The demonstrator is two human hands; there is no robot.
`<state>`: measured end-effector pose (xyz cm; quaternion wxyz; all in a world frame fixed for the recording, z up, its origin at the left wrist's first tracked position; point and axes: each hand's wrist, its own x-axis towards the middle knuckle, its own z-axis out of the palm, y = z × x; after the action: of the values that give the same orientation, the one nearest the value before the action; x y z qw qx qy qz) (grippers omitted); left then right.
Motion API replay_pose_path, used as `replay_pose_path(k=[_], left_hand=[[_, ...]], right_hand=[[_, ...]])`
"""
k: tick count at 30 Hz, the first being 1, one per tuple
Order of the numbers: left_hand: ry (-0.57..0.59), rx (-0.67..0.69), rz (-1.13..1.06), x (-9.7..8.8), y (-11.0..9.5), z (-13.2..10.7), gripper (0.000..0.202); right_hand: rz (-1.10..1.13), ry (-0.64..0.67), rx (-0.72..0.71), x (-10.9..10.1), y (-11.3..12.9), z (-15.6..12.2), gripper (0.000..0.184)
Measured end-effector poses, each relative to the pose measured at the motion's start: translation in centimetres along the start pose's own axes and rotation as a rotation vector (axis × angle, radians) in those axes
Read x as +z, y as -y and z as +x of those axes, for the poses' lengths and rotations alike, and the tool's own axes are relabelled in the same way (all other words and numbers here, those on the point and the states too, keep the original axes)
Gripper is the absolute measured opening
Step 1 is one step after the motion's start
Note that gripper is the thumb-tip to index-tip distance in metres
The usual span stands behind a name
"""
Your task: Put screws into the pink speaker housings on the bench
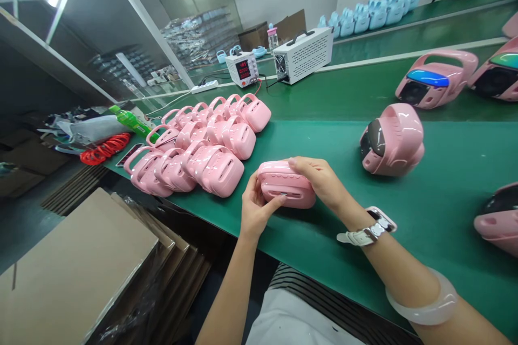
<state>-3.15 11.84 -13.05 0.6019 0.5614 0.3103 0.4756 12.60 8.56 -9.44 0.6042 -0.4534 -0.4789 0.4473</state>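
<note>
A pink speaker shell (283, 186) lies on the green bench (324, 135) near its front edge, held between both hands. My left hand (256, 209) grips its left end with the thumb pressed on the front face. My right hand (321, 180) wraps over its top and right end. A white watch and a pale bangle sit on my right forearm. Just to the left stands a packed cluster of several pink shells with handles (202, 143).
A pink speaker (392, 140) lies on its side to the right, more pink speakers (435, 78) farther back and at the right edge. A power supply (243, 68) and white box (303, 54) stand behind. Blue speakers (374, 13) line the far bench. Cardboard (76, 269) leans below left.
</note>
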Motion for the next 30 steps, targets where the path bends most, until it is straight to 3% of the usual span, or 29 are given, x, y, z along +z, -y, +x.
replay_pose_path(k=[9,23,27,30], left_hand=[[-0.010,0.043,-0.001,0.9,0.0,-0.7,0.059],[-0.160,0.004,-0.051,2.0,-0.3,-1.1,0.052],[-0.091,0.006,-0.025,1.5,-0.2,-0.9,0.058],[-0.035,0.009,0.071,0.3,-0.8,-0.3,0.077]], right_hand=[[-0.021,-0.033,0.003,0.0,-0.2,0.0,0.041],[-0.057,-0.059,-0.015,0.5,-0.2,0.0,0.038],[-0.066,-0.028,-0.017,0.7,-0.3,0.4,0.039],[-0.178,-0.083,-0.040,-0.8,0.4,0.5,0.036]])
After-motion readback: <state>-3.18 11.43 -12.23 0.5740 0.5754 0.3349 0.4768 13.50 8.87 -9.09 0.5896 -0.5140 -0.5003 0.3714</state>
